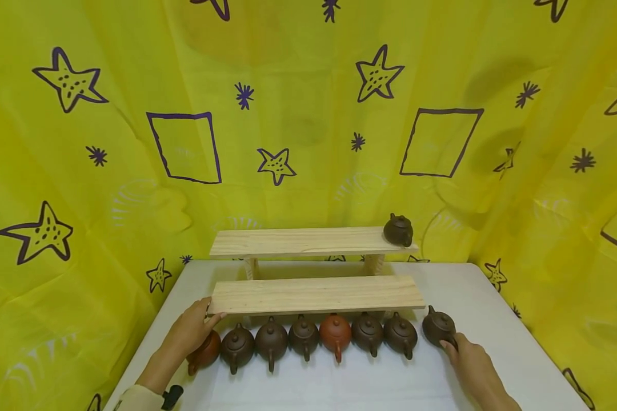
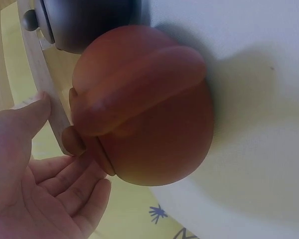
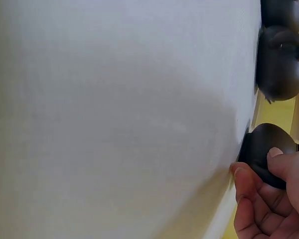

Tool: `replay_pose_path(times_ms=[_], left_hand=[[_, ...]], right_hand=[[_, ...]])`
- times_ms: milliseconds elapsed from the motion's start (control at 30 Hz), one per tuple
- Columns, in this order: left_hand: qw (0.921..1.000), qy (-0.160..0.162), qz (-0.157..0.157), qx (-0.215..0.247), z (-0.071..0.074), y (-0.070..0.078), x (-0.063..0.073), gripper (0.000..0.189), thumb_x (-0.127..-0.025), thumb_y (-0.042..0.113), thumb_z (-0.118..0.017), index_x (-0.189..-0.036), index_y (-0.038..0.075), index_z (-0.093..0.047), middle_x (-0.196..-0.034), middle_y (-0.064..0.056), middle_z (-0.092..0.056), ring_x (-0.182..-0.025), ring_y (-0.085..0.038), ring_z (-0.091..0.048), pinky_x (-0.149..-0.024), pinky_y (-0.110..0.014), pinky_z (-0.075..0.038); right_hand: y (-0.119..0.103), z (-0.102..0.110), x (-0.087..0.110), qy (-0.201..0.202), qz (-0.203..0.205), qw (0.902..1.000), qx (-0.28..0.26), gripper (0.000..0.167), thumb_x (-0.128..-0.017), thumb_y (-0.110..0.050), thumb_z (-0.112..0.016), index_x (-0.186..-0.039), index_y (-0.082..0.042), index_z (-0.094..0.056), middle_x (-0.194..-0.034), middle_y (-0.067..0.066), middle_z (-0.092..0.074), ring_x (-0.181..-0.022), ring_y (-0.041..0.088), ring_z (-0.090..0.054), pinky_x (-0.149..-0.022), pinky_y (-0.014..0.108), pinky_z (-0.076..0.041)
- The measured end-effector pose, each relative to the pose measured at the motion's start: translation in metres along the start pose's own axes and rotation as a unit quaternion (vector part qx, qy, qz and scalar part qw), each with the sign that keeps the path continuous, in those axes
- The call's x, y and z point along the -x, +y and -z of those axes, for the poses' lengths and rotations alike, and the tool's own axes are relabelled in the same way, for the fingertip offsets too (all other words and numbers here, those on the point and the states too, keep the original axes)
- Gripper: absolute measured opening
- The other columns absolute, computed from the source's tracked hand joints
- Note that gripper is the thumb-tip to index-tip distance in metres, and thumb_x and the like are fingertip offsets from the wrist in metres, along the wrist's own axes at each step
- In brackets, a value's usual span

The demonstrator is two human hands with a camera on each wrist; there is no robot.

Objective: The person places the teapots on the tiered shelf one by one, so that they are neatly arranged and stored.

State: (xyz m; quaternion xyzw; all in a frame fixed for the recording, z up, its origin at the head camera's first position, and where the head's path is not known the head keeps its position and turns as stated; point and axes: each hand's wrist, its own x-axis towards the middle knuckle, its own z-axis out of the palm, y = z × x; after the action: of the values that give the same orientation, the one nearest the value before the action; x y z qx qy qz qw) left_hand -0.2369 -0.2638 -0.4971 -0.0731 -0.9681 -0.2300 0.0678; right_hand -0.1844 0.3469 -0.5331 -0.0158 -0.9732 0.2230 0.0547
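My right hand [image 1: 473, 365] pinches the handle of a dark brown teapot [image 1: 438, 327] at the right of the row; its spout points away. In the right wrist view, thumb and fingers close around that handle, low over the table. My left hand [image 1: 190, 328] holds the left end of the lower wooden shelf [image 1: 313, 295], thumb at the front edge and fingers around the end. Just beneath that hand stands a reddish-brown teapot [image 2: 154, 149], partly hidden by it in the head view.
Several dark teapots [image 1: 271, 338] and an orange-red one [image 1: 335, 334] stand in a row before the shelf. Another dark teapot [image 1: 398, 231] sits at the right end of the upper shelf [image 1: 298, 242]. A yellow patterned curtain [image 1: 308, 114] surrounds the white table [image 1: 452, 285].
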Motion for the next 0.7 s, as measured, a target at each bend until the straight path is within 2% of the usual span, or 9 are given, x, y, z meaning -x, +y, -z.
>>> replay_pose_path(times_ms=[133,300,467,700], left_hand=[[1.0000,-0.001,0.000,0.000,0.001,0.000,0.001,0.056,-0.103,0.030,-0.070,-0.136,-0.013,-0.056,-0.124,-0.031,-0.067,-0.117,-0.049,-0.065,-0.098,-0.062,-0.052],[1.0000,-0.001,0.007,-0.002,0.001,0.001,0.001,0.058,-0.103,0.030,-0.070,-0.138,-0.013,-0.055,-0.126,-0.032,-0.066,-0.118,-0.049,-0.065,-0.099,-0.062,-0.052],[0.9999,-0.001,0.008,-0.007,0.002,0.001,0.001,0.058,-0.103,0.030,-0.070,-0.137,-0.013,-0.055,-0.125,-0.032,-0.066,-0.117,-0.049,-0.066,-0.098,-0.062,-0.053],[1.0000,-0.002,0.008,-0.005,0.002,0.002,0.000,0.057,-0.102,0.030,-0.070,-0.136,-0.014,-0.055,-0.124,-0.032,-0.066,-0.117,-0.049,-0.066,-0.098,-0.062,-0.053]], right_hand=[[0.003,0.004,-0.005,0.003,-0.005,1.0000,-0.003,0.027,-0.108,-0.019,-0.061,-0.099,0.005,-0.056,-0.076,0.014,-0.065,-0.071,0.030,-0.064,-0.062,0.047,-0.051],[0.000,0.015,-0.012,0.046,0.016,0.9988,0.004,0.028,-0.109,-0.017,-0.060,-0.088,0.001,-0.054,-0.066,0.002,-0.059,-0.060,0.024,-0.058,-0.056,0.042,-0.047],[-0.012,0.038,-0.018,0.077,0.045,0.9961,0.001,0.029,-0.110,-0.015,-0.057,-0.087,0.003,-0.055,-0.065,0.001,-0.062,-0.055,0.020,-0.059,-0.052,0.040,-0.047],[-0.043,0.073,-0.022,0.074,0.064,0.9952,-0.008,0.028,-0.111,-0.016,-0.055,-0.094,0.006,-0.057,-0.068,0.004,-0.065,-0.058,0.018,-0.061,-0.052,0.035,-0.046]])
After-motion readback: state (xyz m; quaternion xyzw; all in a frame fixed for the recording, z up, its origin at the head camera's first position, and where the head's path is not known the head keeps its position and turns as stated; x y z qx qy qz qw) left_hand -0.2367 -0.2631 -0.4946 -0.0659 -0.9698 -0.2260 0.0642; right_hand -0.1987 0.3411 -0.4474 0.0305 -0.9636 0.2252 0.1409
